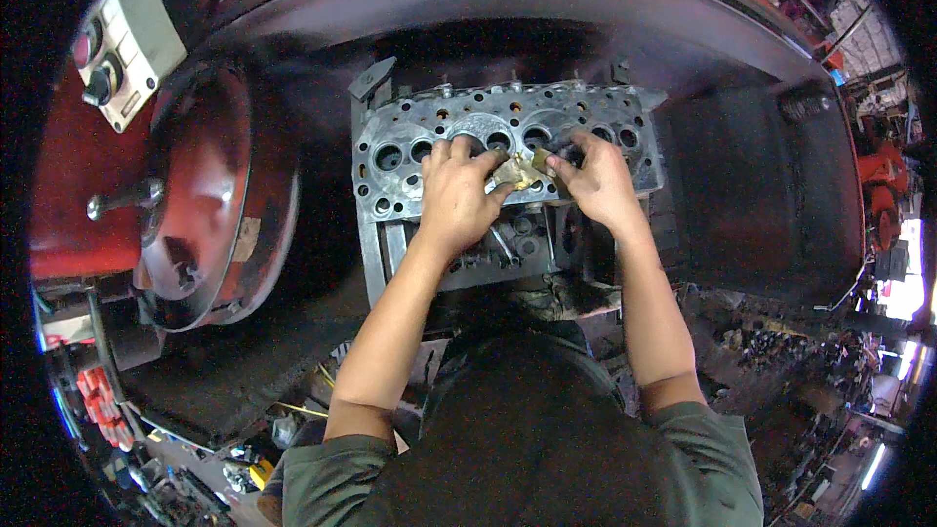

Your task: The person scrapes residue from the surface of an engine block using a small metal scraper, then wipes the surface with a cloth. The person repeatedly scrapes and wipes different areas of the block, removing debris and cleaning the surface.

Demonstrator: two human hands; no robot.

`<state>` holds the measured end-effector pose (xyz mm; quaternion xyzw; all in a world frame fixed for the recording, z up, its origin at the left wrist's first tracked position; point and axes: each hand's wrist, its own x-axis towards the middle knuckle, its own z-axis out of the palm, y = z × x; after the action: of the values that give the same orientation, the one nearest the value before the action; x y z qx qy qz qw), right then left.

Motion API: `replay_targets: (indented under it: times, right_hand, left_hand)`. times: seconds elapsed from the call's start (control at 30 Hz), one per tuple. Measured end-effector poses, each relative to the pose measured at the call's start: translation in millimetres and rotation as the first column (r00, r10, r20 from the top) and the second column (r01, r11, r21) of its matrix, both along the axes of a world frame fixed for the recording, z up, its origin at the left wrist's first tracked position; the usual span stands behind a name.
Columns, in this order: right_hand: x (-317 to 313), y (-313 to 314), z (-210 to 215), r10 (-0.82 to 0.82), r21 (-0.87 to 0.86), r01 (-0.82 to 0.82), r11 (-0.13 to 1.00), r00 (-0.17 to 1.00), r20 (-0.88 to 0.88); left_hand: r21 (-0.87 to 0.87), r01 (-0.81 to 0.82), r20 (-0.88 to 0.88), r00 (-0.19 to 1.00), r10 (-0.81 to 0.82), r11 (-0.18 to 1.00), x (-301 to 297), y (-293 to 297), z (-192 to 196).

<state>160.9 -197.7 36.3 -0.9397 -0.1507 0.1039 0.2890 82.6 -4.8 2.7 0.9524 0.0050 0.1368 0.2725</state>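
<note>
A grey metal engine cylinder head (390, 190), with round valve openings and bolt holes, lies face up before me. My left hand (457, 190) rests over its middle. The thumb and index finger are closed about a crumpled, yellowish piece (519, 172), whose material I cannot make out. Just right of it, my right hand (602, 183) pinches a small olive-yellow block (541, 159) between thumb and fingers, close to the crumpled piece. Its other fingers curl over the right-hand openings and partly hide them.
A metal support frame (372, 254) holds the cylinder head. Left of it stands a large red and black handwheel (220, 205) with a crank handle (122, 200). A pale control box with knobs (127, 63) is at upper left. Dark machine walls (761, 195) surround the work.
</note>
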Motion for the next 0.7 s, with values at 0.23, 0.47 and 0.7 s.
replay_targets:
  times: [0.23,0.47,0.7]
  right_hand:
    - [-1.2,2.2,-11.7,0.032,0.029,-0.039,0.999,0.979,0.202]
    - [4.8,1.7,-8.4,0.073,0.041,-0.076,0.996,0.994,0.080]
    - [11.0,-4.1,-5.3,0.066,0.180,-0.059,0.982,0.997,-0.035]
  left_hand:
    - [-0.184,-0.019,0.009,1.000,0.021,0.983,6.8,15.0,3.4]
    - [-0.338,-0.084,-0.166,0.986,0.028,0.937,-3.2,32.6,11.8]
    - [-0.458,-0.160,-0.289,0.957,0.024,0.874,-9.9,54.2,18.1]
